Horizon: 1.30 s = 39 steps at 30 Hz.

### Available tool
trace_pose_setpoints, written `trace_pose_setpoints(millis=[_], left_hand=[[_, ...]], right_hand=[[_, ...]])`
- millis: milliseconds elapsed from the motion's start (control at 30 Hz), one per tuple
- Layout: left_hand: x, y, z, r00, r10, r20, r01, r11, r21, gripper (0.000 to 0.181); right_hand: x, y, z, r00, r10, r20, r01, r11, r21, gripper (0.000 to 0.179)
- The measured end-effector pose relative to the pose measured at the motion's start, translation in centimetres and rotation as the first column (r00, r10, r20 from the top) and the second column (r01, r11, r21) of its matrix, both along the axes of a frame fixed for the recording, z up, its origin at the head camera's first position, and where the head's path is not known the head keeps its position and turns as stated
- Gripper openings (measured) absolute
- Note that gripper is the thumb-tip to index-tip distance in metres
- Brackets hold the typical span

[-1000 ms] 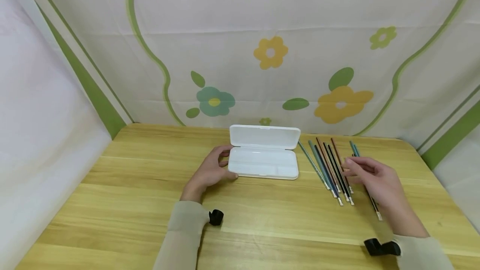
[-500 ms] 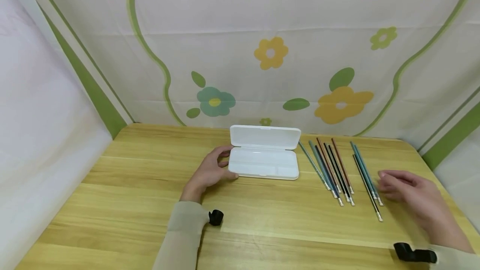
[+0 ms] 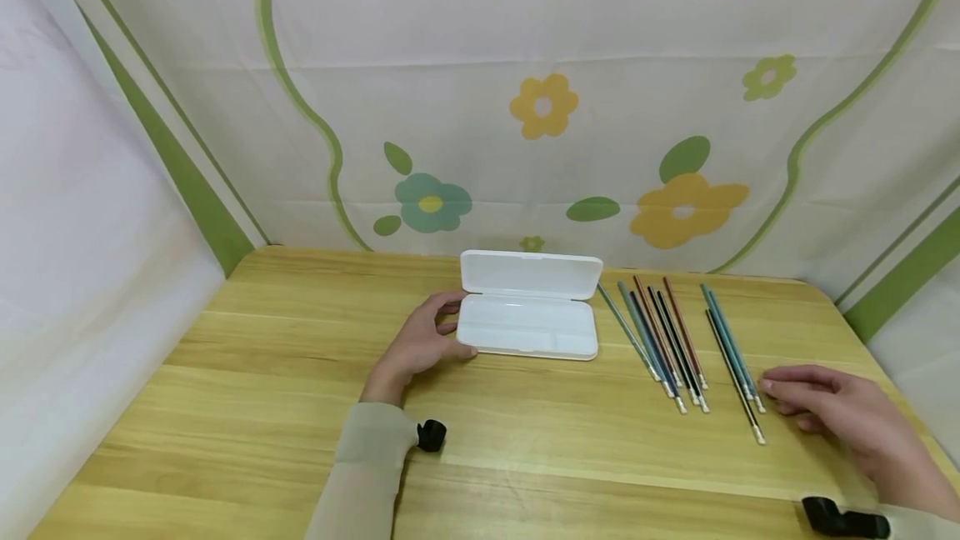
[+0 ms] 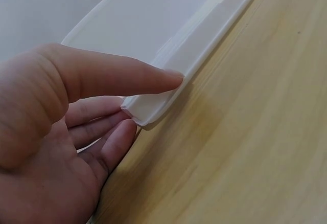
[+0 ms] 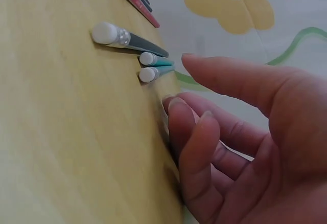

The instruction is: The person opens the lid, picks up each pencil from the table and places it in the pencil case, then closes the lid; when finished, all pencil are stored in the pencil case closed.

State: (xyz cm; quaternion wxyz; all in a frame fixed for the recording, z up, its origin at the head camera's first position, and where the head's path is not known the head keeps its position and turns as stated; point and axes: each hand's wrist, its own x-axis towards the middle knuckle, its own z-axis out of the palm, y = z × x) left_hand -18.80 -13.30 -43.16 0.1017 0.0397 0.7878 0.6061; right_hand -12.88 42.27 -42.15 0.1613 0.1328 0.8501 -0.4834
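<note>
An open white pencil case (image 3: 531, 275) stands toward the back of the table, lid raised. My left hand (image 3: 422, 344) holds its left end; in the left wrist view the thumb (image 4: 138, 78) presses the front wall while fingers touch the end corner. To the right, two teal pencils (image 3: 732, 340) and a black pencil (image 5: 148, 45) lie side by side, white erasers toward me. Just right of those erasers is my right hand (image 3: 840, 407), low over the table, fingers loosely bent with nothing between thumb and fingers.
Several more pencils (image 3: 682, 348) in teal, black, blue and reddish tones lie fanned between the case and the trio. A flower-print curtain (image 3: 450, 107) hangs along the table's (image 3: 300, 407) back edge, with white cloth at both sides.
My right hand has moved right and toward me, from over the pencils to beside their eraser ends. The left hand and the case have stayed put.
</note>
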Motion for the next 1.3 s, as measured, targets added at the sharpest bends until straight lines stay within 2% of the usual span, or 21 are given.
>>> trace_pose_setpoints(millis=[233, 433, 767, 1300], left_hand=[[0.1, -0.1, -0.1, 1.000, -0.001, 0.005, 0.001, 1.000, -0.001, 0.088], [0.2, -0.1, 0.0, 1.000, -0.006, 0.004, 0.006, 1.000, -0.003, 0.089], [0.1, -0.1, 0.2, 1.000, -0.014, 0.009, 0.014, 1.000, 0.001, 0.088], [0.1, -0.2, 0.3, 1.000, -0.015, 0.024, 0.015, 1.000, -0.003, 0.088]], right_hand=[[-0.3, -1.0, 0.7, 0.998, 0.008, 0.061, -0.015, 0.993, 0.117, 0.052], [-0.4, -1.7, 0.7, 0.999, 0.032, 0.036, -0.039, 0.976, 0.216, 0.066], [-0.6, -2.1, 0.6, 0.997, 0.050, 0.052, -0.063, 0.957, 0.284, 0.068], [-0.8, -2.3, 0.6, 0.994, 0.073, 0.084, -0.094, 0.957, 0.275, 0.059]])
